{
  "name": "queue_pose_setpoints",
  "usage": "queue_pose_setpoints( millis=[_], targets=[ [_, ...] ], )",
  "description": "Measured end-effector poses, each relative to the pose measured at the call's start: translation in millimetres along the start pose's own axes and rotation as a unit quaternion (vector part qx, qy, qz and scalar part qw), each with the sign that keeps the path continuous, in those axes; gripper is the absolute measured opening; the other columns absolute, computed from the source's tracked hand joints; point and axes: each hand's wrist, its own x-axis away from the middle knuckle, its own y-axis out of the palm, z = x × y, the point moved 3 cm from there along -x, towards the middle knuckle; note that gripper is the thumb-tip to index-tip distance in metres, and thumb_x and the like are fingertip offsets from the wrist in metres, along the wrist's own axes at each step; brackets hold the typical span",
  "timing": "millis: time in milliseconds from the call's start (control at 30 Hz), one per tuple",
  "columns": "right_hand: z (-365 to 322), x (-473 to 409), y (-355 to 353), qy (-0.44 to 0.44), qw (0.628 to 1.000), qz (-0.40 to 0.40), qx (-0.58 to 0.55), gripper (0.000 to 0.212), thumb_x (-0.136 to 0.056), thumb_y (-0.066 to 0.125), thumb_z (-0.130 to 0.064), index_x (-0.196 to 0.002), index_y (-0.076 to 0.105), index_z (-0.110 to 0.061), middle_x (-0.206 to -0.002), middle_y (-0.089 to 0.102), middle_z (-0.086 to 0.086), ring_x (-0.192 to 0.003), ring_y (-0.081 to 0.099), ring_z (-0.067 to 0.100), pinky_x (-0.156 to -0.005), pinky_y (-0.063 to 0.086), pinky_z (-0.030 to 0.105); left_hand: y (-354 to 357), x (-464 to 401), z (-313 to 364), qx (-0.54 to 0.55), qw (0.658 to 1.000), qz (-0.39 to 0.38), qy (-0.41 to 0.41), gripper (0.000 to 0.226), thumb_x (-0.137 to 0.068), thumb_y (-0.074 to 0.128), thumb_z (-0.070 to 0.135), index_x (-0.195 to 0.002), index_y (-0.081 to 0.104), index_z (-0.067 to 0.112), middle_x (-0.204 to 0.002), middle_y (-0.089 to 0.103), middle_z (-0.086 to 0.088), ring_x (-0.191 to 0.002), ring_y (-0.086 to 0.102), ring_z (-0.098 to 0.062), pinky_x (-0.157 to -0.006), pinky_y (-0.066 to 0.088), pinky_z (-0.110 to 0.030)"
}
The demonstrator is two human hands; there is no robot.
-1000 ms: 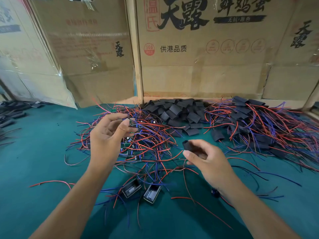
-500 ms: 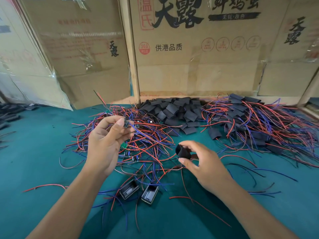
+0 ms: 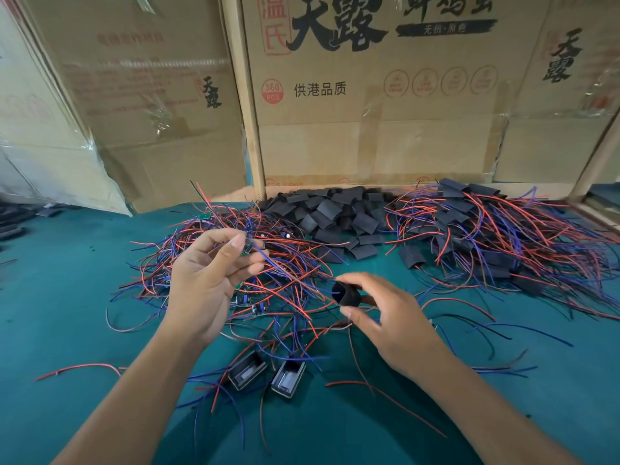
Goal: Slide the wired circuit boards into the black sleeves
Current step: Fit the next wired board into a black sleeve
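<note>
My left hand (image 3: 208, 283) pinches a small wired circuit board (image 3: 249, 246) between thumb and fingertips, its red and blue wires trailing down to the right. My right hand (image 3: 385, 317) holds a black sleeve (image 3: 345, 294) between thumb and fingers, its open mouth turned left toward the board. A short gap separates board and sleeve. Below my left hand lies a tangle of wired boards (image 3: 268, 263) on the green table (image 3: 67, 297). Loose black sleeves (image 3: 335, 213) are heaped at the back centre.
A pile of sleeved boards with red and blue wires (image 3: 496, 243) spreads at the right. Two small black open housings (image 3: 268, 372) lie near the front. Cardboard boxes (image 3: 369, 112) wall off the back. More black parts (image 3: 13, 223) sit at the far left edge.
My right hand has brought the sleeve up and left, squeezing it open, closer to the board. My left hand still holds the board, with its wires now pointing toward the sleeve.
</note>
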Motion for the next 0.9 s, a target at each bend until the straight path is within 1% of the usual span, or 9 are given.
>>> queue_pose_setpoints(
  millis=[67, 167, 300, 467, 567, 800, 900],
  targets=[
    [-2.1, 1.0, -0.1, -0.008, 1.000, -0.004, -0.002, 0.036, -0.092, 0.066, -0.017, -0.125, 0.058, -0.028, -0.118, 0.061, -0.018, -0.109, 0.052, -0.009, -0.091, 0.034, 0.003, -0.3, 0.4, 0.0, -0.006, 1.000, -0.003, -0.001, 0.005, -0.088, 0.066, 0.018, -0.090, 0.071, 0.018, -0.093, 0.066, -0.022, -0.075, 0.072, -0.023, -0.071, 0.059, -0.028],
    [-4.4, 2.3, -0.7, -0.018, 1.000, -0.009, 0.002, 0.036, -0.093, 0.064, -0.017, -0.126, 0.057, -0.028, -0.119, 0.060, -0.018, -0.109, 0.053, -0.006, -0.092, 0.036, 0.005, -1.7, 0.1, -0.6, -0.010, 1.000, 0.003, 0.002, 0.005, -0.088, 0.066, 0.018, -0.092, 0.070, 0.015, -0.096, 0.063, -0.024, -0.076, 0.072, -0.025, -0.073, 0.058, -0.028],
    [-7.9, 2.9, -1.1, -0.030, 0.999, -0.022, 0.016, 0.036, -0.094, 0.063, -0.019, -0.128, 0.056, -0.029, -0.123, 0.058, -0.020, -0.113, 0.052, -0.004, -0.096, 0.038, 0.011, -2.4, -0.8, -3.6, -0.007, 1.000, 0.014, 0.002, 0.005, -0.088, 0.067, 0.018, -0.088, 0.072, 0.017, -0.086, 0.070, -0.011, -0.079, 0.073, -0.026, -0.073, 0.059, -0.028],
    [-8.7, 2.3, 0.3, -0.043, 0.998, -0.028, 0.020, 0.037, -0.092, 0.065, -0.017, -0.128, 0.057, -0.024, -0.122, 0.059, -0.016, -0.111, 0.052, -0.005, -0.095, 0.034, 0.006, -2.1, -1.2, -5.9, 0.005, 1.000, 0.027, -0.015, 0.003, -0.086, 0.067, 0.019, -0.087, 0.069, 0.017, -0.079, 0.073, -0.008, -0.077, 0.073, -0.022, -0.072, 0.059, -0.025],
    [-7.1, 1.8, 0.0, -0.042, 0.999, -0.026, 0.016, 0.038, -0.092, 0.065, -0.017, -0.128, 0.057, -0.024, -0.123, 0.059, -0.017, -0.112, 0.051, -0.007, -0.095, 0.033, 0.006, -2.2, -1.5, -7.1, 0.011, 0.999, 0.040, -0.023, 0.009, -0.085, 0.067, 0.019, -0.091, 0.065, 0.013, -0.076, 0.072, -0.007, -0.075, 0.073, -0.020, -0.071, 0.059, -0.024],
    [-5.4, 2.7, 2.0, -0.039, 0.999, -0.033, 0.018, 0.039, -0.093, 0.065, -0.024, -0.130, 0.054, -0.029, -0.124, 0.058, -0.019, -0.112, 0.050, -0.006, -0.092, 0.036, 0.008, -4.9, -1.7, -9.8, 0.027, 0.996, 0.070, -0.040, 0.011, -0.083, 0.069, 0.020, -0.090, 0.067, 0.011, -0.077, 0.072, -0.006, -0.077, 0.074, -0.020, -0.069, 0.059, -0.023],
    [-6.6, 3.3, 2.0, -0.037, 0.999, -0.030, 0.000, 0.039, -0.093, 0.065, -0.024, -0.130, 0.054, -0.030, -0.123, 0.058, -0.018, -0.113, 0.052, -0.003, -0.086, 0.040, 0.006, -5.7, -2.8, -8.2, 0.016, 0.997, 0.068, -0.032, 0.007, -0.083, 0.070, 0.020, -0.086, 0.069, 0.014, -0.078, 0.071, -0.005, -0.078, 0.074, -0.022, -0.071, 0.059, -0.024]
  ],
)
